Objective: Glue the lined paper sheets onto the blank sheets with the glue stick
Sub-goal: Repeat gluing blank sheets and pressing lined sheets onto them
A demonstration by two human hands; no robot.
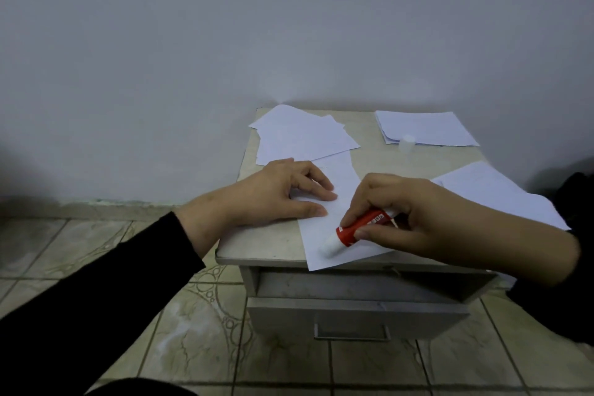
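A person's right hand (414,219) grips a red-and-white plastic glue stick (352,232), its white tip pressed to a white paper sheet (324,219) on a small pale wooden cabinet (273,241). Left of those fingers, the left hand (279,193) rests on the sheet's edge, fingers relaxed and nearly flat. Beyond the fingertips lie loose white paper stacks (302,138) and a small translucent cap (407,141).

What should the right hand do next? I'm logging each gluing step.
Probably stroke the glue stick across the sheet: the right hand grips it with its white tip on the paper's near corner, while the left hand holds the sheet flat.
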